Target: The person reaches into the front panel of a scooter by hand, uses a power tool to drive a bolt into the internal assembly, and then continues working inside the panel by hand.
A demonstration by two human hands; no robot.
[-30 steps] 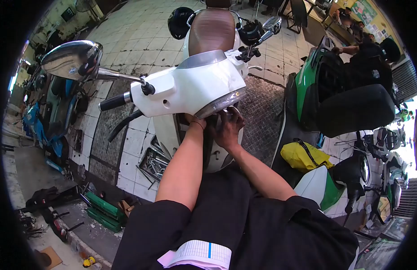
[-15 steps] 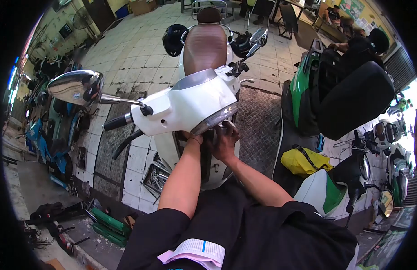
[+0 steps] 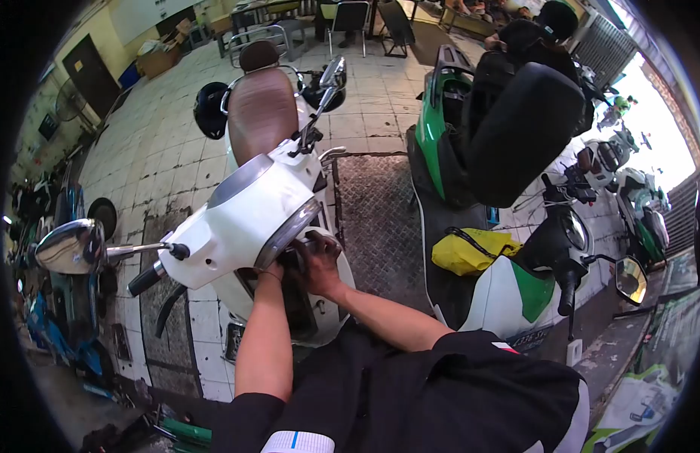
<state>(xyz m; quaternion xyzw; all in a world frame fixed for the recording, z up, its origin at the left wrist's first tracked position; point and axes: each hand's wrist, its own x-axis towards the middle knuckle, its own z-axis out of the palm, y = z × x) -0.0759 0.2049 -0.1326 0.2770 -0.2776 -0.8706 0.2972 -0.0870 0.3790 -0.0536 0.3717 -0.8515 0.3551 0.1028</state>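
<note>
A white scooter [image 3: 252, 219] with a brown seat [image 3: 263, 113] stands in front of me, its handlebar cover facing me. My left hand [image 3: 273, 268] reaches up under the cover below the headlight [image 3: 293, 230]. Its fingers are hidden behind the cover; only the wrist with a thin band shows plainly. Close beside it, my right hand [image 3: 320, 264] is at the open front of the scooter under the headlight. Its fingers are bent inward against the white edge there, and what they grip is too hidden to name.
To the right stands a green and black scooter with its black seat [image 3: 527, 136] raised, and a person [image 3: 542, 30] behind it. A yellow bag [image 3: 474, 253] lies on its floorboard. A mirror [image 3: 70, 245] juts out left. Metal plates [image 3: 376, 204] cover part of the tiled floor.
My view has turned to the right, so the scooters appear further left. Both hands stay under the headlight of the white scooter, with little visible change in their pose.
</note>
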